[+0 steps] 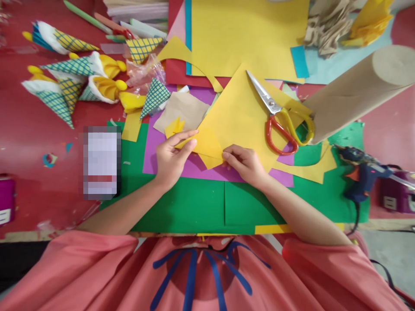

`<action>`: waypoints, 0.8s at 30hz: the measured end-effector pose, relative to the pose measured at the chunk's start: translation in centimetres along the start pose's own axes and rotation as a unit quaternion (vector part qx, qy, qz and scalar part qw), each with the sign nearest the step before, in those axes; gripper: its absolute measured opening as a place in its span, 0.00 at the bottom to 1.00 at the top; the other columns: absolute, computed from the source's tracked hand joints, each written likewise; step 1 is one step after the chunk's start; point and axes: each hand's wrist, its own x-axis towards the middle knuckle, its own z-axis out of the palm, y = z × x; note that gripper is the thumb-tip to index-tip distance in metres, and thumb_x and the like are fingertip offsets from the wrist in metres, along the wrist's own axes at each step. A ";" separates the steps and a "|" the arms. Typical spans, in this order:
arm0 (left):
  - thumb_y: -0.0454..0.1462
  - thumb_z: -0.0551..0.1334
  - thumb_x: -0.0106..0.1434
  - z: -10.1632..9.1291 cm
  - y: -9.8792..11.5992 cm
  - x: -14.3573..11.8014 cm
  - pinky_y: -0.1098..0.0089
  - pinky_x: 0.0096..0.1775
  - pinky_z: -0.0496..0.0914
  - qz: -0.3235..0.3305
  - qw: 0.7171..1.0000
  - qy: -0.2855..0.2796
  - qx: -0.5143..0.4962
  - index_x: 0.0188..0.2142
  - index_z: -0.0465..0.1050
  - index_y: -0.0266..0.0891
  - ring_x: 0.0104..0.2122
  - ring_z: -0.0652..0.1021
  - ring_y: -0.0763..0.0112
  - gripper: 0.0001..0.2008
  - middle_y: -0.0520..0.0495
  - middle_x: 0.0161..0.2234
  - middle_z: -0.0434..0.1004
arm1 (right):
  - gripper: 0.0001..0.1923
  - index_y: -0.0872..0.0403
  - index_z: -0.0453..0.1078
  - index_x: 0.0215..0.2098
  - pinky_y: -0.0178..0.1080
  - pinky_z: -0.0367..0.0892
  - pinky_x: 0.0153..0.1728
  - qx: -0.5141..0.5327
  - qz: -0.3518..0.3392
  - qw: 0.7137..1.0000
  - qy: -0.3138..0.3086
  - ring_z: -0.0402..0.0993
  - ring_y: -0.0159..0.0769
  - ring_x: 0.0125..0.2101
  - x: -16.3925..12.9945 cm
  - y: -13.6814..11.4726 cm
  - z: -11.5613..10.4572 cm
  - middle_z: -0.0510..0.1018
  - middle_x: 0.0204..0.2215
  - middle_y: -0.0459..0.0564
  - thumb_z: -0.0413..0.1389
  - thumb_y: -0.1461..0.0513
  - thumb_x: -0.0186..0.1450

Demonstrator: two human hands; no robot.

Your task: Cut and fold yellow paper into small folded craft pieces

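Between my two hands is a small piece of folded yellow paper (207, 142). My left hand (171, 160) pinches its left end between thumb and fingers. The lower right corner is pinched in my right hand (244, 163). Behind it lies a larger yellow sheet (233, 108), with scissors (274, 108) resting on it, one handle loop red and one yellow. A brown paper scrap (181, 108) and small yellow cut pieces (177, 125) lie just beyond my left fingers. Purple paper (154, 160) shows underneath.
Several checkered paper cones (65, 65) lie at the back left, above a blurred-out phone (102, 162). A brown paper roll (356, 95) and a glue gun (363, 172) are at the right. Stacked yellow sheets (249, 34) lie behind. Green paper (188, 203) covers the near table.
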 end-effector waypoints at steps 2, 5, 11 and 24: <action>0.45 0.67 0.58 0.0 0.0 0.0 0.72 0.38 0.74 0.002 1.000 -0.001 0.001 0.41 0.80 0.43 0.39 0.80 0.69 0.13 0.48 0.40 0.82 | 0.14 0.55 0.65 0.29 0.32 0.61 0.27 -0.006 -0.004 1.000 0.004 0.66 0.27 0.24 0.0 -0.1 0.0 0.72 0.23 0.44 0.49 0.56 0.69; 0.44 0.66 0.59 0.0 0.0 0.0 0.71 0.40 0.75 0.001 1.000 0.002 -0.009 0.41 0.79 0.43 0.39 0.80 0.69 0.13 0.48 0.40 0.82 | 0.16 0.55 0.66 0.30 0.32 0.59 0.24 -0.005 0.008 1.000 0.003 0.64 0.27 0.22 -0.1 -0.3 -0.1 0.71 0.22 0.44 0.52 0.52 0.67; 0.46 0.66 0.58 0.0 0.3 0.1 0.70 0.41 0.75 0.000 1.000 0.008 0.009 0.41 0.79 0.43 0.42 0.80 0.66 0.14 0.48 0.40 0.82 | 0.18 0.56 0.66 0.28 0.31 0.56 0.22 0.000 0.003 1.000 -0.013 0.61 0.25 0.20 -0.2 -0.3 -0.1 0.71 0.21 0.44 0.56 0.49 0.64; 0.45 0.66 0.59 -0.1 0.4 0.0 0.71 0.43 0.76 0.012 1.000 0.001 0.008 0.41 0.79 0.43 0.43 0.80 0.67 0.13 0.48 0.42 0.82 | 0.15 0.55 0.66 0.28 0.32 0.62 0.28 -0.004 -0.009 0.999 -0.030 0.68 0.27 0.25 -0.1 -0.3 -0.2 0.73 0.24 0.45 0.50 0.55 0.69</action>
